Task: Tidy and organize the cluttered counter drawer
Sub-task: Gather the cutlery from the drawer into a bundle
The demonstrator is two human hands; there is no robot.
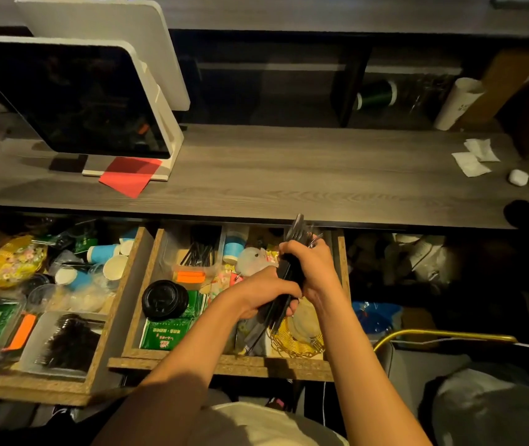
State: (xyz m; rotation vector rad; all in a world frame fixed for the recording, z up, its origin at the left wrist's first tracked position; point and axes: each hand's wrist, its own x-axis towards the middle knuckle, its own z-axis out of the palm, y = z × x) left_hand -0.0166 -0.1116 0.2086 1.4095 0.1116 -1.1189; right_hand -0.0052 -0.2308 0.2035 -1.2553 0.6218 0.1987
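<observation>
We see both hands over the open chipboard drawer (224, 365). Our left hand (266, 296) and right hand (311, 265) both grip one bundle of black plastic cutlery (290, 268).

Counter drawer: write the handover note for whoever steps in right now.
Left hand: grips the lower end of a bundle of black plastic cutlery.
Right hand: grips the upper part of the same bundle, above the open drawer.
In the drawer: stack of black lids, green packets, black straws in a clear tray, blue paper cup, grey plush toy, gold wire basket.
Done: cutlery gathered.
Left: place the bundle, sort the loose items. The drawer on the left is also cluttered.
</observation>
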